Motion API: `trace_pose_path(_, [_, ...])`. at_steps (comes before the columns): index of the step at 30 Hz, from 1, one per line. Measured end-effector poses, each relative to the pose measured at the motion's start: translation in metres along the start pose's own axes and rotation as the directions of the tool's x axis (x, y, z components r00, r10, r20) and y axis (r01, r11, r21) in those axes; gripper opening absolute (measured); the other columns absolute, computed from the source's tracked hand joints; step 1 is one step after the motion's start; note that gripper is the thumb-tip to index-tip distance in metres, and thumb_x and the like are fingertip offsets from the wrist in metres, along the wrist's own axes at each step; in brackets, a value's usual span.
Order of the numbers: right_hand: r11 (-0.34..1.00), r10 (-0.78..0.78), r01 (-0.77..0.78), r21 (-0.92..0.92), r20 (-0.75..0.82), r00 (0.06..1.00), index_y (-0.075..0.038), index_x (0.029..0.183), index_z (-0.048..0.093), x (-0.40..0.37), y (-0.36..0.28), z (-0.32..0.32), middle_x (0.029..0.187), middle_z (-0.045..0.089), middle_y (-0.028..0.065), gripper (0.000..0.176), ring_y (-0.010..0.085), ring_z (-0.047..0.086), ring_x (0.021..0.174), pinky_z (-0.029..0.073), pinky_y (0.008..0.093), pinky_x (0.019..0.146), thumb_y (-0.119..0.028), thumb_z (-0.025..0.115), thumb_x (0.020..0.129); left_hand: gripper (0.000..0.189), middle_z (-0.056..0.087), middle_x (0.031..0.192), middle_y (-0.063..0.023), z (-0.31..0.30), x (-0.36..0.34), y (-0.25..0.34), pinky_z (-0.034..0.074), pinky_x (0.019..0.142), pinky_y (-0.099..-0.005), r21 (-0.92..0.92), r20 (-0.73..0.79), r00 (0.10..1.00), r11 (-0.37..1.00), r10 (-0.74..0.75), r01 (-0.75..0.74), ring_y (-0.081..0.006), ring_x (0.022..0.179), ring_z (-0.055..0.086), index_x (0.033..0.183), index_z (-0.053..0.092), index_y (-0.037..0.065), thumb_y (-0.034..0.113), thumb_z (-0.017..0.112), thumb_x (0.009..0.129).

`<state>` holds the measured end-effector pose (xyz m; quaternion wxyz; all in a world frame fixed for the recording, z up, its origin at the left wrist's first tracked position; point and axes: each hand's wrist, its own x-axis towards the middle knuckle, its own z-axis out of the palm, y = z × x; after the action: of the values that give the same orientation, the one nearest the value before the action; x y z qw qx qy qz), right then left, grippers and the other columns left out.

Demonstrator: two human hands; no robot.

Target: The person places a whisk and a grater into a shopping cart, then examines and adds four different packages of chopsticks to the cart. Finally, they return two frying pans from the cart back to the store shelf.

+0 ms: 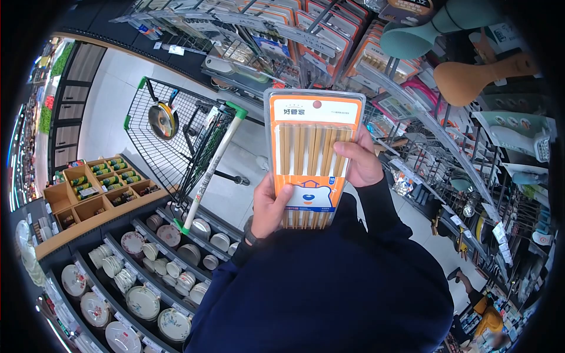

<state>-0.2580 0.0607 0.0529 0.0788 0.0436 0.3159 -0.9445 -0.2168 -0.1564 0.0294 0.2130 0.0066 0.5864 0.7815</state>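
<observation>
A clear-fronted pack of wooden chopsticks (306, 150), with an orange and white card and a blue-edged bear drawing, is held upright in front of my body. My left hand (270, 205) grips its lower left edge, thumb across the front. On the upper right side my right hand (359, 160) holds the pack, its thumb pressed on the plastic over the chopsticks. The fingers of both hands are partly hidden behind the pack.
A shopping cart (170, 126) with a pan (162, 121) in it stands at the left. Shelves of bowls and plates (142, 302) fill the lower left. Hanging kitchen goods line the right, including an orange utensil (465, 82). Another person (488, 317) is at the lower right.
</observation>
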Motion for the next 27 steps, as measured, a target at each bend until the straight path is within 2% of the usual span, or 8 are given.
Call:
trace_pose_path(9, [1.000, -0.023, 0.023, 0.010, 0.005, 1.000, 0.000, 0.135, 0.044, -0.006, 0.005, -0.002, 0.127, 0.059, 0.0111, 0.057, 0.0185, 0.058, 0.116, 0.046, 0.0350, 0.100, -0.001, 0.066, 0.082, 0.032, 0.065, 0.111, -0.0092, -0.005, 0.000, -0.004, 0.048, 0.089, -0.0266, 0.044, 0.013, 1.000, 0.999, -0.014, 0.014, -0.0103, 0.100, 0.060, 0.124, 0.051, -0.006, 0.013, 0.056, 0.099])
trace_pose_path(11, [0.982, -0.101, 0.087, -0.168, -0.076, 0.992, -0.002, 0.136, 0.042, -0.006, 0.010, -0.003, 0.129, 0.057, 0.0104, 0.058, 0.0181, 0.056, 0.119, 0.044, 0.0351, 0.102, 0.000, 0.065, 0.083, 0.031, 0.065, 0.111, -0.0090, -0.006, 0.004, -0.004, 0.047, 0.089, -0.0264, 0.081, 0.003, 1.000, 0.997, -0.021, 0.021, -0.0103, 0.100, 0.060, 0.123, 0.051, -0.006, 0.013, 0.056, 0.099])
trace_pose_path(16, [0.983, -0.105, 0.095, -0.159, -0.060, 0.993, -0.002, 0.135, 0.042, -0.006, 0.017, -0.002, 0.129, 0.057, 0.0098, 0.056, 0.0175, 0.056, 0.119, 0.044, 0.0345, 0.102, 0.001, 0.064, 0.084, 0.031, 0.064, 0.112, -0.0089, -0.012, 0.003, -0.008, 0.047, 0.090, -0.0262, 0.085, 0.005, 0.999, 0.996, -0.036, 0.035, -0.0103, 0.102, 0.058, 0.122, 0.052, -0.006, 0.015, 0.055, 0.100])
trace_pose_path(19, [0.984, -0.117, 0.107, -0.144, -0.068, 0.991, -0.002, 0.134, 0.043, -0.012, 0.020, 0.004, 0.127, 0.058, 0.0094, 0.054, 0.0173, 0.057, 0.117, 0.045, 0.0341, 0.101, 0.001, 0.064, 0.085, 0.030, 0.064, 0.112, -0.0088, -0.020, 0.004, -0.008, 0.047, 0.090, -0.0266, 0.110, 0.062, 0.997, 0.994, -0.036, 0.029, -0.0099, 0.101, 0.058, 0.122, 0.052, -0.005, 0.016, 0.054, 0.100])
trace_pose_path(25, [0.986, -0.157, 0.149, -0.071, -0.113, 0.981, -0.003, 0.134, 0.044, -0.022, 0.040, 0.015, 0.126, 0.059, 0.0092, 0.051, 0.0170, 0.058, 0.116, 0.046, 0.0334, 0.099, 0.000, 0.063, 0.086, 0.030, 0.063, 0.114, -0.0086, -0.040, -0.001, -0.002, 0.047, 0.089, -0.0261, 0.043, 0.171, 0.983, 0.998, -0.061, 0.054, -0.0088, 0.100, 0.058, 0.122, 0.051, -0.004, 0.017, 0.053, 0.101])
trace_pose_path(27, [0.987, -0.151, 0.142, -0.072, -0.131, 0.980, -0.003, 0.134, 0.044, -0.024, 0.050, 0.024, 0.126, 0.059, 0.0092, 0.051, 0.0170, 0.058, 0.116, 0.047, 0.0334, 0.099, 0.000, 0.062, 0.087, 0.030, 0.063, 0.113, -0.0084, -0.048, -0.005, 0.002, 0.048, 0.088, -0.0256, -0.030, 0.169, 0.981, 0.995, -0.091, 0.097, -0.0088, 0.100, 0.059, 0.123, 0.051, -0.004, 0.017, 0.052, 0.101])
